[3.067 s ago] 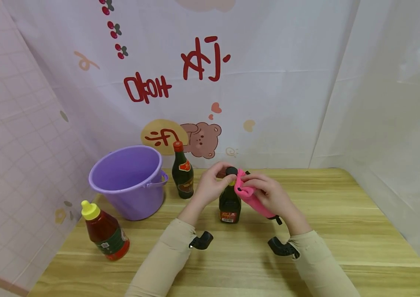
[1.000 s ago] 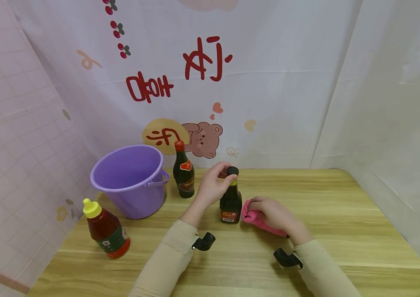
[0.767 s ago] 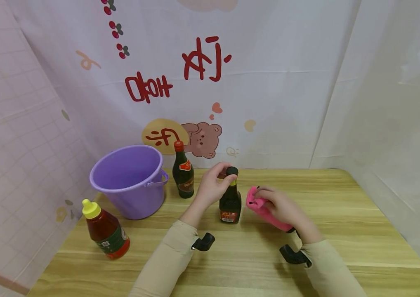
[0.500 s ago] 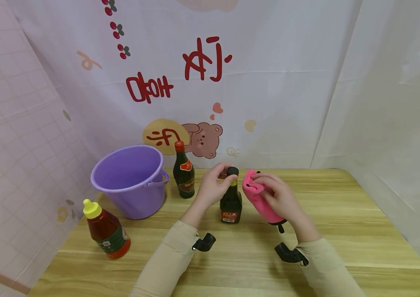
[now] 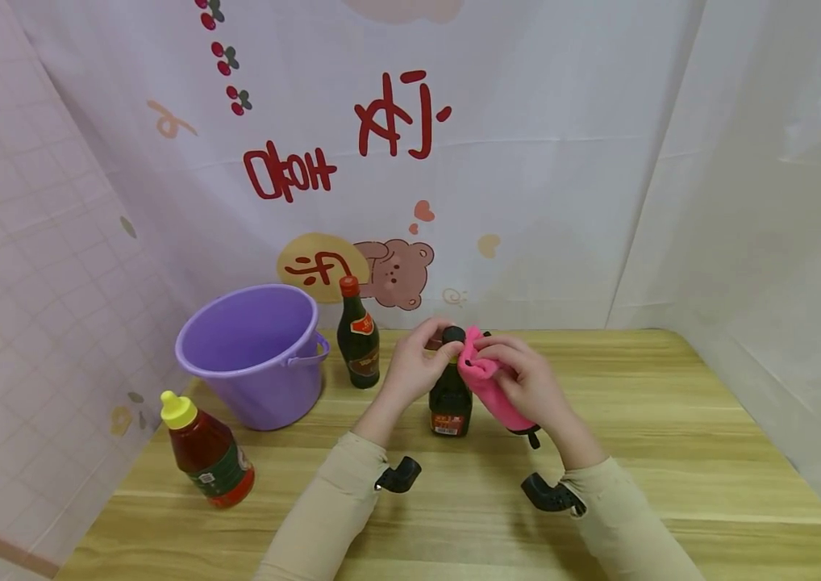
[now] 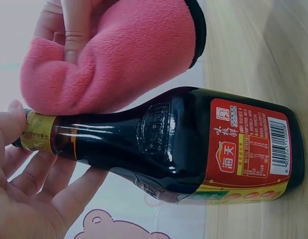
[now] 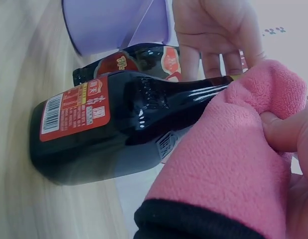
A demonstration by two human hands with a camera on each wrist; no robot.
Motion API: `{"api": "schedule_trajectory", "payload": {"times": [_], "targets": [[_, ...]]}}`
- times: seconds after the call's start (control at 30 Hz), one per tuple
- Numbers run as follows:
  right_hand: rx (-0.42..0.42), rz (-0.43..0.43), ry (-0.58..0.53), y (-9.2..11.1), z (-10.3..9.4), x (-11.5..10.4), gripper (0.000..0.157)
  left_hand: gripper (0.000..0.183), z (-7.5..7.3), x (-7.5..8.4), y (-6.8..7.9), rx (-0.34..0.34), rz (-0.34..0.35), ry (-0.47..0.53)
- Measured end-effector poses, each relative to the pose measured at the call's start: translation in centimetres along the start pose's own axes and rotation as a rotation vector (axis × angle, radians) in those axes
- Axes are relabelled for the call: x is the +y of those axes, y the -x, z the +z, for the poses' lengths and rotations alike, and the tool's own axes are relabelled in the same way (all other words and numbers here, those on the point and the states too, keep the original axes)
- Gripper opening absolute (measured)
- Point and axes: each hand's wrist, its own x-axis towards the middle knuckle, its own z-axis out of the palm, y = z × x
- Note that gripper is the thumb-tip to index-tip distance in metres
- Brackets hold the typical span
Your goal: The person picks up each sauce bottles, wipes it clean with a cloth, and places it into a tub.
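Observation:
A dark soy sauce bottle [image 5: 450, 399] with a red label and black cap stands upright on the table. My left hand [image 5: 416, 363] holds it at the cap and yellow-banded neck, thumb on one side and fingers on the other. The right hand [image 5: 527, 383] grips a folded pink cloth [image 5: 493, 395] with black edging. In the left wrist view, the upper end of the cloth lies against the bottle's neck, beside my left thumb. My right thumb presses into the cloth's fold in the right wrist view.
Left of the hands stand a purple bucket [image 5: 258, 395], a green bottle with a red cap [image 5: 360, 347] and a red sauce bottle with a yellow nozzle [image 5: 210, 460]. A printed curtain [image 5: 541, 202] hangs behind the wooden table [image 5: 672, 452].
From low beside the bottle's base, my right hand has lifted the cloth and brought it left against the neck. My left hand keeps its hold; the bottle has not moved.

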Motion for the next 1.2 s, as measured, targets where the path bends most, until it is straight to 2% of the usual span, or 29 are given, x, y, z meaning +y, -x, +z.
{"api": "schedule_trajectory", "payload": {"times": [0.17,0.4,0.7,0.93,1.2], "targets": [[-0.045,-0.03,0.033,0.4,0.2,0.3,0.036,0.026,0.0,0.0,0.1,-0.005,-0.008,0.001],[-0.166,-0.094,0.078,1.2,0.3,1.0,0.037,0.026,0.0,0.0,0.2,-0.001,-0.011,-0.005],[-0.273,-0.087,0.079,2.0,0.0,1.7,0.041,0.025,0.0,0.1,0.2,0.007,0.0,-0.011],[-0.311,-0.112,0.078,3.0,0.0,2.6,0.04,0.025,0.1,0.0,0.2,0.013,0.014,-0.014],[-0.317,-0.105,0.085,3.7,0.4,3.1,0.04,0.025,0.1,0.1,0.2,0.016,0.009,-0.016]]}}
